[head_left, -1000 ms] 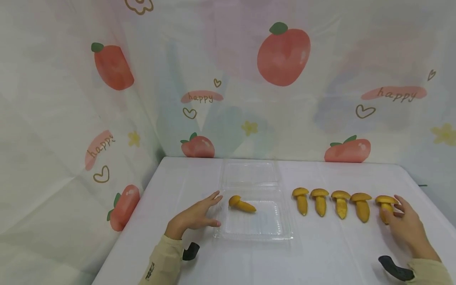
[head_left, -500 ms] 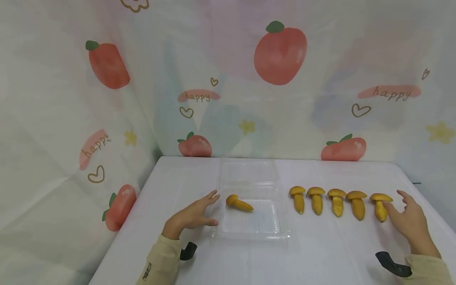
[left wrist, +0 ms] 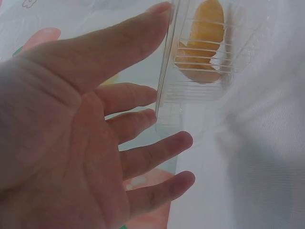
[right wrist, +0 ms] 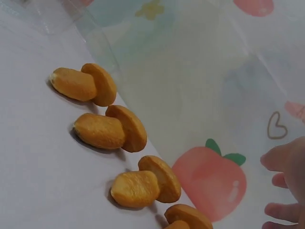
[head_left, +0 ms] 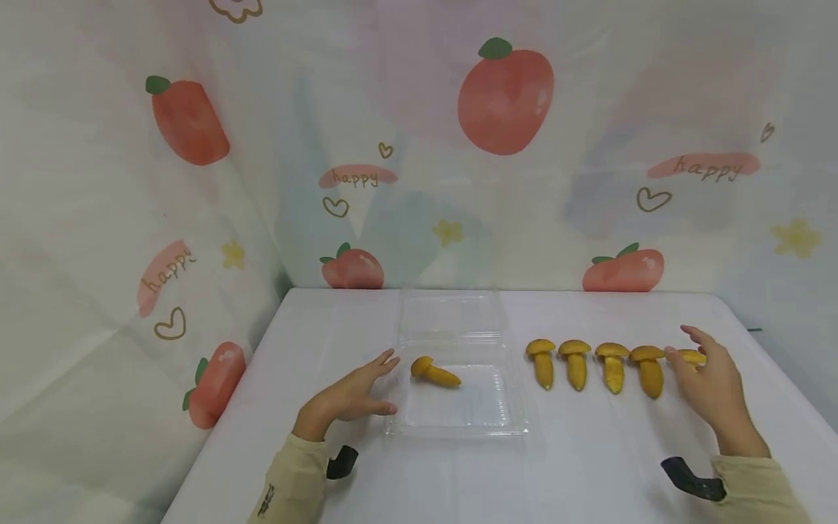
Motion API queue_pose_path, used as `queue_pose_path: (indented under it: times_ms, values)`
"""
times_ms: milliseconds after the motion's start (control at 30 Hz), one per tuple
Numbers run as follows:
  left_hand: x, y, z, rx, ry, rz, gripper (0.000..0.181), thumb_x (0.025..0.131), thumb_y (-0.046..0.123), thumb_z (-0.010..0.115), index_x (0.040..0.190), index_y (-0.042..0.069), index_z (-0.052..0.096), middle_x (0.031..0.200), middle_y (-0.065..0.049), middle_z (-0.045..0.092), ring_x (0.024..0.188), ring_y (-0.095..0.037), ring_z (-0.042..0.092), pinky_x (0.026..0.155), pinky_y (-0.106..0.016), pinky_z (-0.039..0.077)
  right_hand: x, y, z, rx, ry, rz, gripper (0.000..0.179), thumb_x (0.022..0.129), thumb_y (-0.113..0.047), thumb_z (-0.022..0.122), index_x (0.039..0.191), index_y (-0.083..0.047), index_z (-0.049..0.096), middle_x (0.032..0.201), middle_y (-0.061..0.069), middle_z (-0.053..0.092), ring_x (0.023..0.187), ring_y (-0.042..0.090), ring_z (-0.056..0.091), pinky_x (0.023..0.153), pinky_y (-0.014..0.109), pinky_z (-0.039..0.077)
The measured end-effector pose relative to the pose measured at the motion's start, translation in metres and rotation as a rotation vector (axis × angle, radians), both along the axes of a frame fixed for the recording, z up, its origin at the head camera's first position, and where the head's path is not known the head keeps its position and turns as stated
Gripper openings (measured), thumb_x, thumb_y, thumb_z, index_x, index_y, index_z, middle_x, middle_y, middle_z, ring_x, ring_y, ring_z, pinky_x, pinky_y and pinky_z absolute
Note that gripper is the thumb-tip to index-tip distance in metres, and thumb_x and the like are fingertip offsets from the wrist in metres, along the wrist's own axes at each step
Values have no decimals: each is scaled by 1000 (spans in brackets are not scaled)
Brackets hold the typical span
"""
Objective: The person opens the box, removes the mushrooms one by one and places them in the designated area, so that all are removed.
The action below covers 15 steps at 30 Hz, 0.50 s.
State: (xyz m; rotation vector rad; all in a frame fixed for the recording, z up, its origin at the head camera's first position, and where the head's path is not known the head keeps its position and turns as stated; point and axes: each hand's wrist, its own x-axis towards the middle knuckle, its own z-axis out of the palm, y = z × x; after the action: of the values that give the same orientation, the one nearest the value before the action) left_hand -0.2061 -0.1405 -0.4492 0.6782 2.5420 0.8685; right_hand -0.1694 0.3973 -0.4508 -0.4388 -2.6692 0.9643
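Observation:
My left hand (head_left: 343, 399) stands at the left side of a clear plastic clamshell box (head_left: 452, 432), thumb and fingers spread. In the left wrist view the fingertips are right at the box wall (left wrist: 164, 71). One yellow mushroom (head_left: 437, 373) lies in the box, its cap toward the left. My right hand (head_left: 710, 386) hovers by the right end of a row of mushrooms, fingers apart and holding nothing. It hides most of the rightmost mushroom (head_left: 692, 356); only part of its cap shows. Just left of the thumb lies another mushroom (head_left: 650, 372).
Several mushrooms lie in the row with caps pointing away, among them the leftmost mushroom (head_left: 543, 364). The box's lid (head_left: 450, 314) is folded back toward the printed backdrop (head_left: 524, 218). A white cloth covers the table (head_left: 524, 480).
My right hand has drawn its fingers off the rightmost mushroom, then moved left in front of it. The left hand stays by the box. The whole view has shifted slightly.

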Motion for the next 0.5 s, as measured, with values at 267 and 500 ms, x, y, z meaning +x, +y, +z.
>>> queue_pose_path:
  times_ms: [267, 500]
  values:
    - [0, -3, -3, 5, 14, -18, 88, 89, 24, 79, 159, 4, 30, 170, -16, 17, 155, -39, 23, 122, -60, 27, -2, -28, 0, 14, 52, 120, 59, 106, -25, 48, 155, 4, 30, 147, 44, 33, 127, 61, 36, 95, 78, 40]
    - [0, -2, 1, -4, 11, -21, 87, 90, 24, 78, 159, 4, 29, 170, -16, 17, 156, -39, 23, 123, -59, 27, -4, -44, -2, 41, 125, 224, 55, 104, -22, 55, 149, 7, 39, 144, 40, 43, 126, 58, 40, 96, 75, 39]
